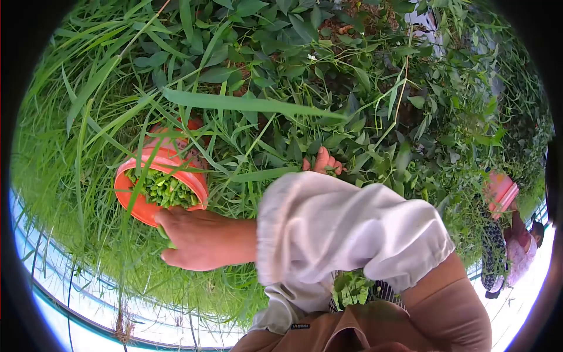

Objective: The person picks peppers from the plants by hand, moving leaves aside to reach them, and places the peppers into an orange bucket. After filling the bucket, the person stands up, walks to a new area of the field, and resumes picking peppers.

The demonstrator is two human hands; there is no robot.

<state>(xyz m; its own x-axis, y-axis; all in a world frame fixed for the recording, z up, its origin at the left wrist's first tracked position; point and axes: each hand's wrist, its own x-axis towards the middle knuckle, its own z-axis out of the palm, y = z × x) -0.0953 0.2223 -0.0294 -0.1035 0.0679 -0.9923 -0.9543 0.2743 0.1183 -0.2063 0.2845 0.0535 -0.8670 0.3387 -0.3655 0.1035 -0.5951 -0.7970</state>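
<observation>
The right hand (202, 239) is at a round plastic bucket (141, 205)

Tall green grass (64, 146) covers the ground. Below the grass spreads a bright, pale, wall-like expanse (94, 302), streaked with thin dark lines. Well to the right of the grass, pale sheeting (423, 26) shows between greenery, and strong light glares white at the lower right.
</observation>
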